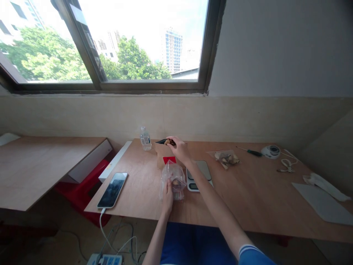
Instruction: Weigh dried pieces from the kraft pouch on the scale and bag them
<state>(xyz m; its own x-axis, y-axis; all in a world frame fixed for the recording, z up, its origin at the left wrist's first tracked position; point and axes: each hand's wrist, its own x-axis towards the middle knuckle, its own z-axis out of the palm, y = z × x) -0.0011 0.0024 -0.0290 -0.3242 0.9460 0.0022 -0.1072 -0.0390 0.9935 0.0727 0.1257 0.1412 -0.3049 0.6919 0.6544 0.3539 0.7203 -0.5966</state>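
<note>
My left hand holds a clear plastic bag upright on the wooden table; a few brown nuts lie in it. My right hand reaches forward to the open top of a brown paper bag with a red label, and its fingers pinch a brown nut at the bag's mouth. A small digital scale lies just right of the plastic bag, under my right forearm.
A water bottle stands left of the paper bag. A phone on a charging cable lies at the table's left edge. To the right are a second bag of nuts, a screwdriver, a round white device and papers.
</note>
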